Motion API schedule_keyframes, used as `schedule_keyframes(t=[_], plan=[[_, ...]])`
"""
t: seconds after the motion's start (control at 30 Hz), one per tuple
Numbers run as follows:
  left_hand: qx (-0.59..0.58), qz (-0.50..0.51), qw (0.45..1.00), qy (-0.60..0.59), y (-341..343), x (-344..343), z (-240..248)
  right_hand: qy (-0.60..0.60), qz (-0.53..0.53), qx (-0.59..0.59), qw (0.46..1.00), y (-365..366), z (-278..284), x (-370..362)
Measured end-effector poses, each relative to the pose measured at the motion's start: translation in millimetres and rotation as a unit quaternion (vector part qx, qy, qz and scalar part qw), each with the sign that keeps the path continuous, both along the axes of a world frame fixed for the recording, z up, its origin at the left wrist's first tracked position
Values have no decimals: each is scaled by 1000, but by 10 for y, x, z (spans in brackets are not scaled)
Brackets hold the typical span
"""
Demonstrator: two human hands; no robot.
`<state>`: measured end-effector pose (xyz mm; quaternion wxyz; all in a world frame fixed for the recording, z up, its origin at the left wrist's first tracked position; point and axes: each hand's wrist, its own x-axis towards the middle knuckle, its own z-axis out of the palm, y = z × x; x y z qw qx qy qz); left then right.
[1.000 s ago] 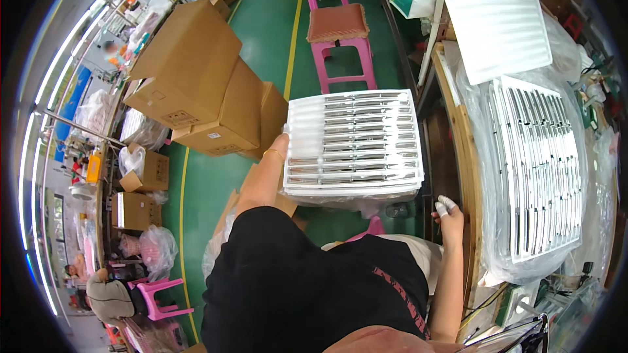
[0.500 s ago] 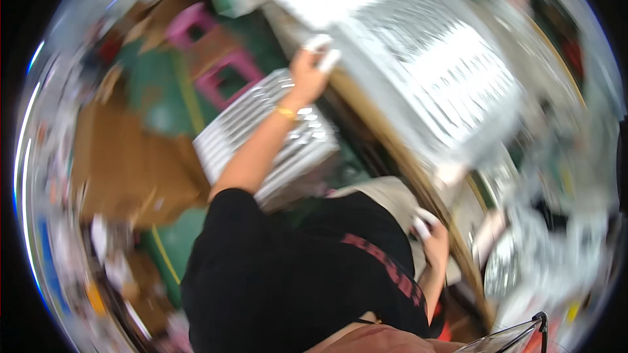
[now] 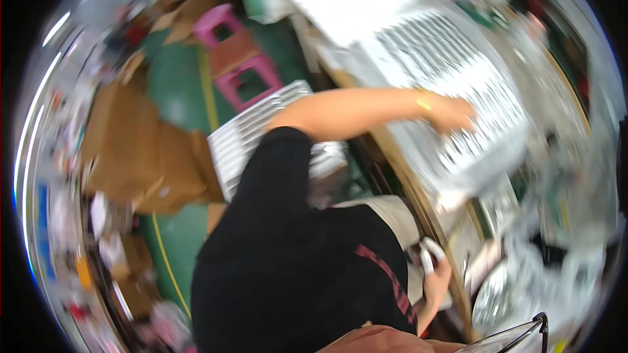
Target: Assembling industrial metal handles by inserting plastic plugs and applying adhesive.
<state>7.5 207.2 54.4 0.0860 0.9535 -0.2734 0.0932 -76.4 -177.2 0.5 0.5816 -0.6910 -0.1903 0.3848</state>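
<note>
Reaching across, the left hand (image 3: 458,116) rests on the white grille (image 3: 451,91) lying on the surface (image 3: 418,202); finger state unclear from blur. The right hand (image 3: 437,281) pinches a small white object (image 3: 426,256).

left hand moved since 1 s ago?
Yes. The left hand has gone from the white slatted grille stack by the pink stool across to the plastic-wrapped grille on the bench, now resting on it.
</note>
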Motion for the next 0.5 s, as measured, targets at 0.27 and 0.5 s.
schedule_keyframes(t=[0.27, 0.5], plan=[[130, 34, 989, 68, -148, 148, 358, 45, 41, -48, 997, 400, 126, 87], [96, 43, 976, 191, -122, 326, 439, 70, 7, -43, 997, 456, 112, 61]])
